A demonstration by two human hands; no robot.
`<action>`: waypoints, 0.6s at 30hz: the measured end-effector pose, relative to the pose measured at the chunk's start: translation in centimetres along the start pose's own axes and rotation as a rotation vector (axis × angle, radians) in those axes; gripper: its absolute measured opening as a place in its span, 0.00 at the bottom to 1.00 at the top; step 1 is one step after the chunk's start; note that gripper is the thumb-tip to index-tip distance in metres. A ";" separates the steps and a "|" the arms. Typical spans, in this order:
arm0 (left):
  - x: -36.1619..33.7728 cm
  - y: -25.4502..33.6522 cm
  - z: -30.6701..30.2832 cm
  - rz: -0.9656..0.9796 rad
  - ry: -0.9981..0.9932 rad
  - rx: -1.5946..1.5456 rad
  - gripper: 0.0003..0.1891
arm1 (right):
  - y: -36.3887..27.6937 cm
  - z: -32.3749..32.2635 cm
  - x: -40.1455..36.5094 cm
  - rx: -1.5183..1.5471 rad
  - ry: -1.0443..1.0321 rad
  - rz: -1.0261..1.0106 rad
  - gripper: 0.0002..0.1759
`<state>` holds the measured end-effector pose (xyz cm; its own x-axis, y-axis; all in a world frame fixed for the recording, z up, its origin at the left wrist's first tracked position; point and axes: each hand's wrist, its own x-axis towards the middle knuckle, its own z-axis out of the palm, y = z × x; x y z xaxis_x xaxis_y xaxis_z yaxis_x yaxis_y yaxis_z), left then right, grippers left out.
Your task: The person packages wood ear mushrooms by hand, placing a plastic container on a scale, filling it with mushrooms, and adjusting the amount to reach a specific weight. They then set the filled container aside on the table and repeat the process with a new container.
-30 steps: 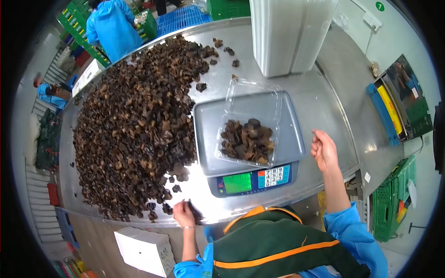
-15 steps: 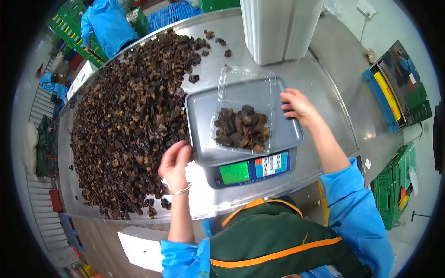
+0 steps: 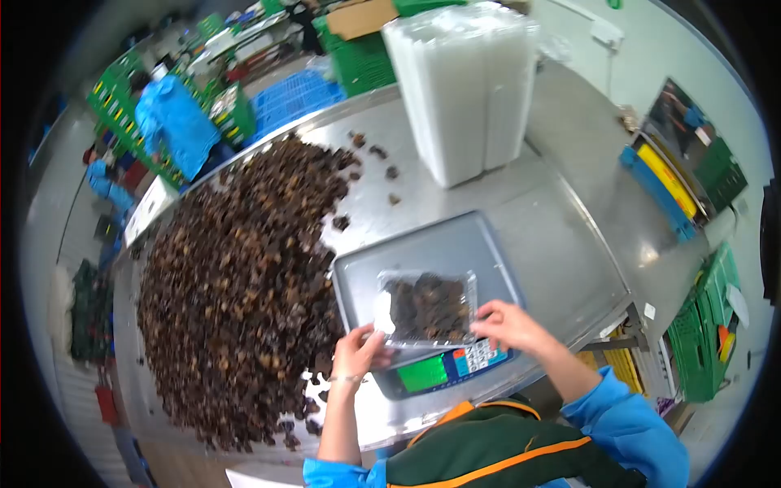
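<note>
A clear plastic box filled with dark brown dried pieces has its lid down over them. It is at the front of the grey tray on the scale, whose display is lit green. My left hand grips the box's left front corner, fingers bent against its edge. At the right edge, my right hand pinches the box between thumb and fingers. A large heap of dark brown pieces lies just left of the tray.
A tall stack of clear plastic boxes stands behind the tray on the metal table. A few loose pieces lie near the heap. People in blue are at the far left, near green crates. A monitor is at right.
The box's raised lid has come down over the pieces. Both hands have moved in from either side and taken hold of the box. The view has tilted upward, showing more background.
</note>
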<state>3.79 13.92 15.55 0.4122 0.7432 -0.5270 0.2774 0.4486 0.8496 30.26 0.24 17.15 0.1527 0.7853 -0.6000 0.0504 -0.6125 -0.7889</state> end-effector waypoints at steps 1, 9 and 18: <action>-0.2 0.3 -0.2 -0.029 -0.049 -0.038 0.24 | 1.4 0.1 0.0 0.137 -0.043 -0.030 0.34; 0.6 0.3 1.7 -0.042 0.019 -0.202 0.07 | 2.1 0.2 0.3 0.385 0.010 -0.199 0.20; 2.0 5.9 19.8 0.215 -0.538 0.294 0.19 | 4.3 -9.7 -1.2 1.684 0.012 -0.444 0.23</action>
<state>23.46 8.25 19.07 0.8410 0.4145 -0.3477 0.3348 0.1060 0.9363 39.82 -4.21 15.81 0.4204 0.8478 -0.3231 -0.9073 0.3935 -0.1479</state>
